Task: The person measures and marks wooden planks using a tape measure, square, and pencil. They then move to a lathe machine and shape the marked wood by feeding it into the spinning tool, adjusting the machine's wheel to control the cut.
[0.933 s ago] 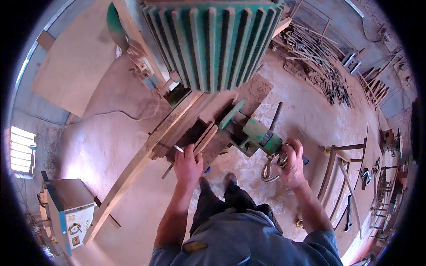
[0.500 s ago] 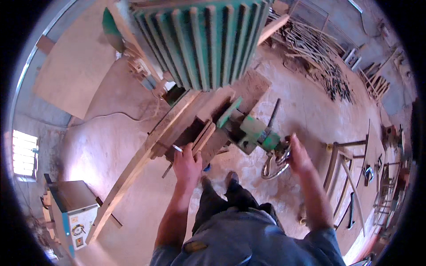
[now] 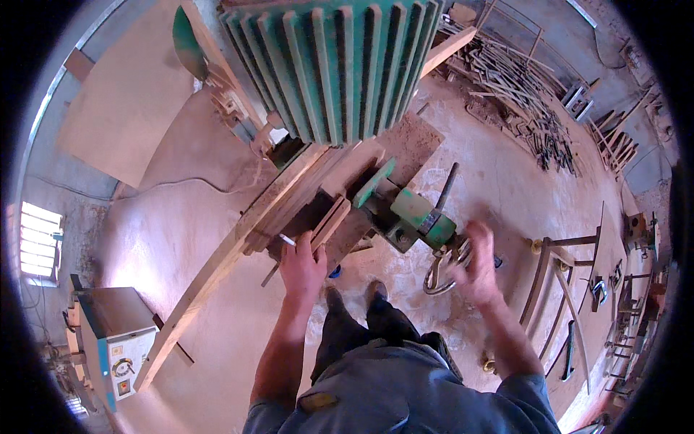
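My left hand [image 3: 302, 269] is closed round the near end of a short wooden strip [image 3: 332, 219], which lies on the machine's dusty bed. A white cigarette [image 3: 287, 239] sticks out between the same hand's fingers. At the right, my right hand [image 3: 477, 269] is beside a shiny metal handwheel [image 3: 439, 278] on the end of a green clamp [image 3: 423, 215]. Its fingers are smeared by motion, so whether they touch the wheel is unclear. The clamp's green plate [image 3: 374, 182] stands just beyond the strip, and a dark lever [image 3: 448, 186] rises from the clamp.
A green ribbed motor housing [image 3: 329, 76] looms above the bed. One long timber [image 3: 217, 267] slants down to the lower left, near a white control box [image 3: 126, 354]. Scrap sticks [image 3: 517, 94] are heaped far right; a wooden frame [image 3: 553, 282] stands at the right.
My right hand has shifted slightly down and its grip on the handwheel has changed, now blurred. The left hand stays at the wooden strip. The view has tilted a little.
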Available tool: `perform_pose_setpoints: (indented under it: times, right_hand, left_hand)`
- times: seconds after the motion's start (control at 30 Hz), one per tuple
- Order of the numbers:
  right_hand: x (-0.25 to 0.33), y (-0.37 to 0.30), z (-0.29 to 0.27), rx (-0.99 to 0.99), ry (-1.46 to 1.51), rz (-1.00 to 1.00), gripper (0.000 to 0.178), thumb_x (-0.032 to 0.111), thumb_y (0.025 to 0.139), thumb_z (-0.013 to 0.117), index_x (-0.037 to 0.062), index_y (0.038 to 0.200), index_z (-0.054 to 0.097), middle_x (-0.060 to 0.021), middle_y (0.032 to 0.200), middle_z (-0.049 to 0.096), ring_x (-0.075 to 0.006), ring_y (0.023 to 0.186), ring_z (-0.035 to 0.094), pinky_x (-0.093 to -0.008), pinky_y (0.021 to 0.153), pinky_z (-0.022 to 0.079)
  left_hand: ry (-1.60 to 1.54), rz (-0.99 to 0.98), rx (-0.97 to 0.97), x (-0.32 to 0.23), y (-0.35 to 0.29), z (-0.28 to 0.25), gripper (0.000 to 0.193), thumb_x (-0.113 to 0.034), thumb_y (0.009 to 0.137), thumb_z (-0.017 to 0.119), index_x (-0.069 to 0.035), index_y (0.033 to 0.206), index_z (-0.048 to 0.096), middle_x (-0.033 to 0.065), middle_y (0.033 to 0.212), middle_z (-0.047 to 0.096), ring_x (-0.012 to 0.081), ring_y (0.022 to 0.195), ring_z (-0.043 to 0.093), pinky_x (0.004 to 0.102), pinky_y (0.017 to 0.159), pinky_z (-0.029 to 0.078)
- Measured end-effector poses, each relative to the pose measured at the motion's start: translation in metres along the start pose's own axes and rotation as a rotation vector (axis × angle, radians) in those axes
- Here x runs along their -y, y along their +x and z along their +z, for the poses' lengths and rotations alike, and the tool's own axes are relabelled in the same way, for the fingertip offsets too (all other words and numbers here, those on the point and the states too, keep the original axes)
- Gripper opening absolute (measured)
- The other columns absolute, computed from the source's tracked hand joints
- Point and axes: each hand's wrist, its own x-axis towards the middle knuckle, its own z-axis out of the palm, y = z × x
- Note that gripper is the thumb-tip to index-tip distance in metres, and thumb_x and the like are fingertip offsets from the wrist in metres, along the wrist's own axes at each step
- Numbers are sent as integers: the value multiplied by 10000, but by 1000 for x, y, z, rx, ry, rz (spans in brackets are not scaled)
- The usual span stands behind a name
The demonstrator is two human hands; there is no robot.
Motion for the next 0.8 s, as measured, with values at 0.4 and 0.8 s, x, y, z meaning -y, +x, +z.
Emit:
perform_pose_setpoints:
  times: [0.4,0.8]
  right_hand:
    - [13,8,-7,55,-457,-415,480,458,989,523,7,1154,515,-198,1249,530,-289,1145,551,-458,937,477]
    - [-6,9,-3,81,193,159,630,388,870,698,3,1297,441,-226,1312,462,-320,1202,486,-442,963,460]
  left_hand:
    - [-6,4,-35,-4,1,3,430,-188,778,753,-40,1162,627,240,1075,628,424,1002,601,497,860,510]
    - [3,1,-35,-7,5,6,421,-205,792,742,-55,1170,629,221,1076,634,409,999,600,483,863,508]
